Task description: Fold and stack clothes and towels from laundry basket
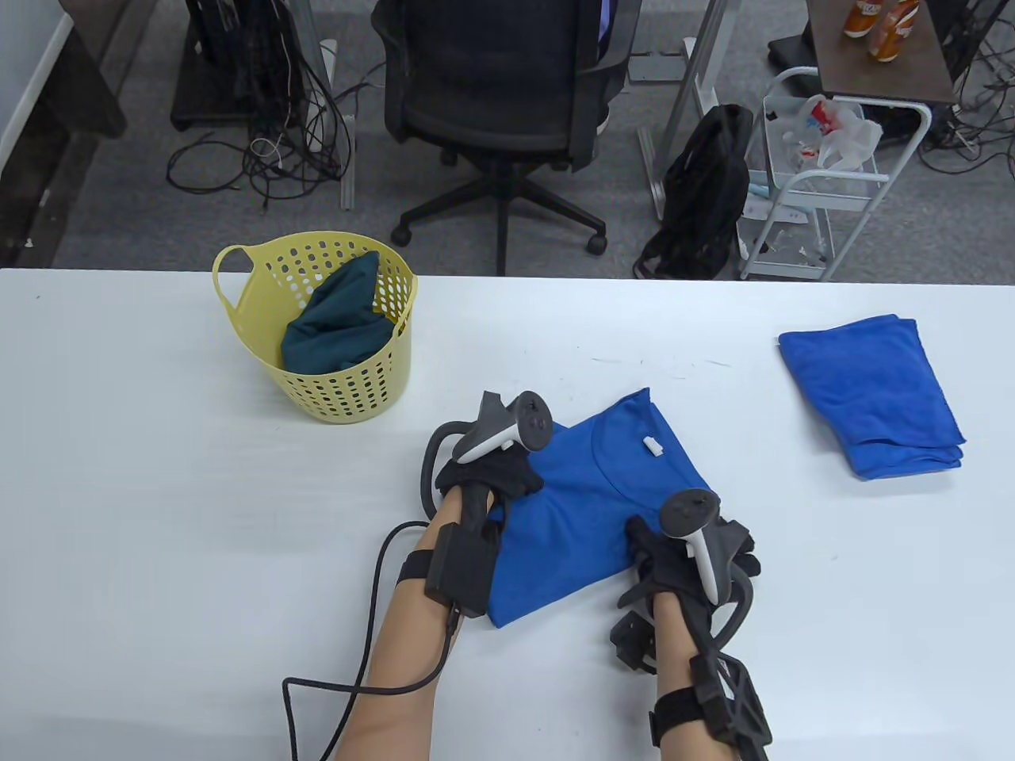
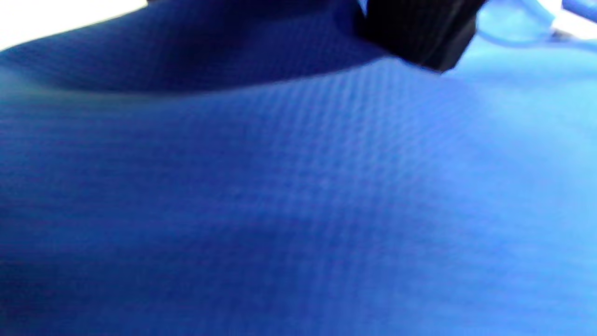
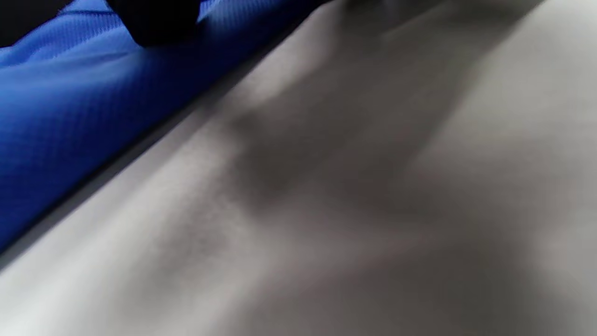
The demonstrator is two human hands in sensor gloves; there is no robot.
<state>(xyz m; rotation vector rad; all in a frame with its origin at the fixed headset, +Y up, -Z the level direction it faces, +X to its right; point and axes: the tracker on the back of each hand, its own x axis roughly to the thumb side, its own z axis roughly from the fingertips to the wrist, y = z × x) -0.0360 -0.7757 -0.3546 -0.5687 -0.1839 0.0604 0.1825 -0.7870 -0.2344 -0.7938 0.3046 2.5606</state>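
A blue shirt (image 1: 591, 495) lies folded on the white table (image 1: 158, 515), collar and white tag facing up. My left hand (image 1: 507, 476) rests on the shirt's left edge, gloved fingers (image 2: 415, 32) lying on the cloth. My right hand (image 1: 686, 555) lies low at the shirt's lower right edge, its thumb on the fabric and the other fingers spread over the table beside it. Blue cloth (image 2: 298, 186) fills the left wrist view. In the right wrist view the shirt's edge (image 3: 70, 116) meets the table. A yellow laundry basket (image 1: 238, 305) at the back left holds a dark teal garment (image 1: 337, 325).
A folded blue towel (image 1: 872, 396) lies on the table's right side. A black cable (image 1: 373, 610) trails from my left wrist across the table. Beyond the far edge stand an office chair (image 1: 499, 87), a black bag (image 1: 702, 190) and a white cart (image 1: 825, 182).
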